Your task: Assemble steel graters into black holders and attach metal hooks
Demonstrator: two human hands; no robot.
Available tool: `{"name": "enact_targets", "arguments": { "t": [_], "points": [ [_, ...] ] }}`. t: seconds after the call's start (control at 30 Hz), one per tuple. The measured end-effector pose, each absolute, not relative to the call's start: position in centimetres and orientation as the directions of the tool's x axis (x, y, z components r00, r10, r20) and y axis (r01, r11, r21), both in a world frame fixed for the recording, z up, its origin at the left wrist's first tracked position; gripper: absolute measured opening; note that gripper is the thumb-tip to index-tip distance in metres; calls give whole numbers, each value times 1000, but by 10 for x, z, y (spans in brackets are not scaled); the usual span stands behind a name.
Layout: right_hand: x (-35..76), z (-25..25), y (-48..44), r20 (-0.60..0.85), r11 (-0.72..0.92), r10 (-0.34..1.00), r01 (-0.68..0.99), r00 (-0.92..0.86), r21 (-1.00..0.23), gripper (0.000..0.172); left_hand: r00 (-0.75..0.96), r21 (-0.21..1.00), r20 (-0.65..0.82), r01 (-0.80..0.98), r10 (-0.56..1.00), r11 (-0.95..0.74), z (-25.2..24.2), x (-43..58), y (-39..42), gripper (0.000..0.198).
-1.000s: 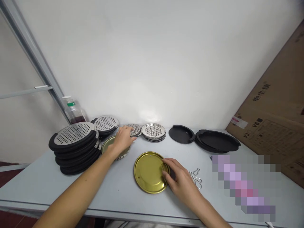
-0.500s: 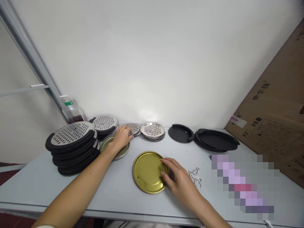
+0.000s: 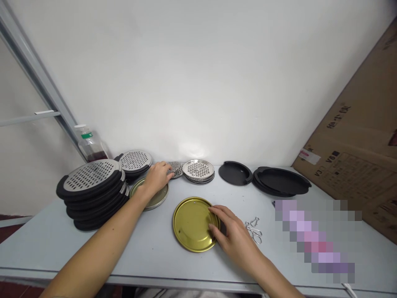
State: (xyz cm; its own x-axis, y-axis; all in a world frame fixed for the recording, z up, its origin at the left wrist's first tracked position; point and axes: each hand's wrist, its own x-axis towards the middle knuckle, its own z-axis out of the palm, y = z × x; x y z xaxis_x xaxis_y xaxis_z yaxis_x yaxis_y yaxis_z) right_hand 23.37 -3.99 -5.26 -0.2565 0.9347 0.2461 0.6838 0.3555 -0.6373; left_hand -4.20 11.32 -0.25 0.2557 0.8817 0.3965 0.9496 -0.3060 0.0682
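Observation:
A round gold plate (image 3: 194,225) lies flat near the table's front. My right hand (image 3: 232,231) rests at its right rim, thumb and fingers on the edge. Further back on the left, my left hand (image 3: 159,176) reaches over the olive-gold discs (image 3: 156,200), its fingertips at the perforated metal discs (image 3: 177,170). What lies under its fingers is partly hidden. Another stack of metal grater discs (image 3: 199,170) stands just to the right of these.
Tall stack of black-rimmed graters (image 3: 93,178) at left, a smaller stack (image 3: 135,160) behind. Bottle (image 3: 92,145) in the back corner. Black trays (image 3: 235,173) (image 3: 282,182), metal clips (image 3: 254,231), a blurred purple item (image 3: 313,240) and a cardboard box (image 3: 356,165) to the right.
The view has shifted slightly. My left hand has moved very little at the perforated discs, and my right hand keeps its place on the gold plate's rim.

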Motion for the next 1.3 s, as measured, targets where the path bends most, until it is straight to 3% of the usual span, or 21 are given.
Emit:
{"name": "enact_targets", "arguments": {
  "t": [0.57,0.77,0.87,1.03,1.13,1.3],
  "points": [
    [233,-52,-40,283,376,926,659,-250,-651,39,210,200,607,893,767,-403,26,-47,106,12],
    [234,-51,-38,327,388,920,611,-214,-691,35,221,130,720,888,658,-441,42,-35,82,15],
    [236,-49,-36,407,377,911,537,-68,-754,33,378,-17,760,825,529,-565,44,-17,59,13],
    [239,-46,-35,258,236,959,178,117,-955,44,606,-224,763,574,225,-788,27,14,18,9],
    [240,-43,-34,194,188,973,56,127,-981,50,659,-255,738,471,144,-845,14,26,-4,9],
    [241,-38,-33,123,121,992,67,24,-990,52,665,-168,726,419,176,-892,-4,31,-26,8]
  ]
}}
